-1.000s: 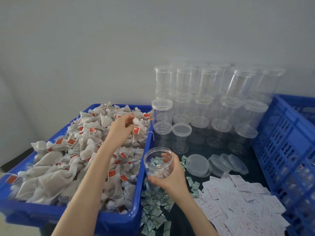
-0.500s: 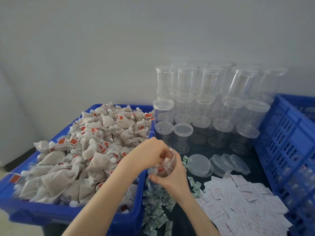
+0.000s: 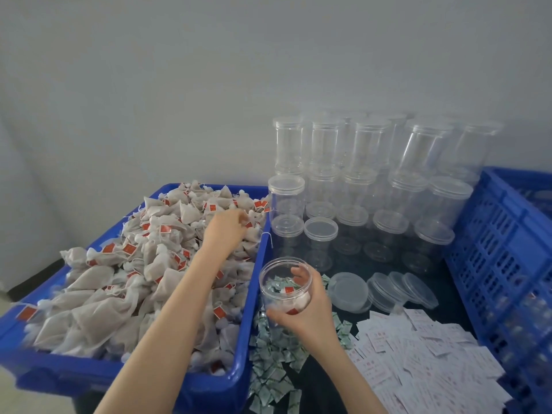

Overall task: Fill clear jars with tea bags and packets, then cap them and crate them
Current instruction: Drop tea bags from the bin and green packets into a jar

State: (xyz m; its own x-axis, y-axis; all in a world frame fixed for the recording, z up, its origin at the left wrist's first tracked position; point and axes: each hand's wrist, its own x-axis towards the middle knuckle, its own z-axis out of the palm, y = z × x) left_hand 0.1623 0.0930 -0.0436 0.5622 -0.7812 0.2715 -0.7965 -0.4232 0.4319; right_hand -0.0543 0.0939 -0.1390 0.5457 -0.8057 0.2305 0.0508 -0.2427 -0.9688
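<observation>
My right hand (image 3: pixel 309 313) grips an open clear jar (image 3: pixel 283 283) just right of the blue bin, thumb in front and fingers wrapped behind. Inside the jar lie a few tea bags with red tags. My left hand (image 3: pixel 225 231) reaches into the heap of white mesh tea bags (image 3: pixel 143 264) in the blue bin (image 3: pixel 209 386). Its fingers curl down on a tea bag (image 3: pixel 249 224) at the heap's far right, near the bin wall. The fingertips are blurred.
Capped empty jars (image 3: pixel 367 150) are stacked against the wall behind. Loose clear lids (image 3: pixel 349 289) lie right of the held jar. Small green-and-white packets (image 3: pixel 268 369) and white red-printed packets (image 3: pixel 424 357) cover the dark table. A blue slatted crate (image 3: pixel 507 249) stands at right.
My left hand left the jar mouth, where it dropped a tea bag, and went back up-left into the heap. The jar stays in my right hand, now with more bags in it.
</observation>
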